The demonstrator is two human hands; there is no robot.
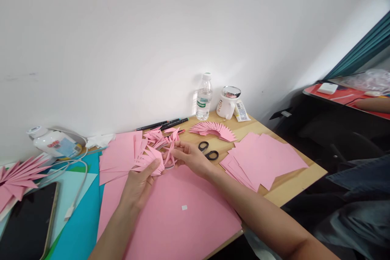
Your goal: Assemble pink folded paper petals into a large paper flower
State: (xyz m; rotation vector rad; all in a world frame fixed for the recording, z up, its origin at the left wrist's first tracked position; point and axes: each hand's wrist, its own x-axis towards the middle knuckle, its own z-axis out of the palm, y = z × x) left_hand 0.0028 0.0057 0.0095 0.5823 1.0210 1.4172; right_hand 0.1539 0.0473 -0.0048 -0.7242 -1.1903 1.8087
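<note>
A fan of folded pink paper pieces (149, 159) is gripped in my left hand (140, 187), with the thumb on top. Close beside it, my right hand (193, 158) pinches a folded pink paper piece (172, 146) between thumb and fingers. Behind both hands lies a loose pile of folded pink pieces (154, 135), partly hidden. A large pink sheet (183, 231) with a small white scrap (184, 207) on it spreads below my hands. To the right of my right hand are scissors (212, 154) with black handles; their blades are hidden.
Pink paper squares (271, 158) lie right, others (117, 152) left. An arc of folded pieces (210, 128), pens (170, 124), a water bottle (204, 97) and a mug (226, 105) stand behind. A phone (30, 219) and cable (73, 205) lie left. Another person's arm (374, 104) shows right.
</note>
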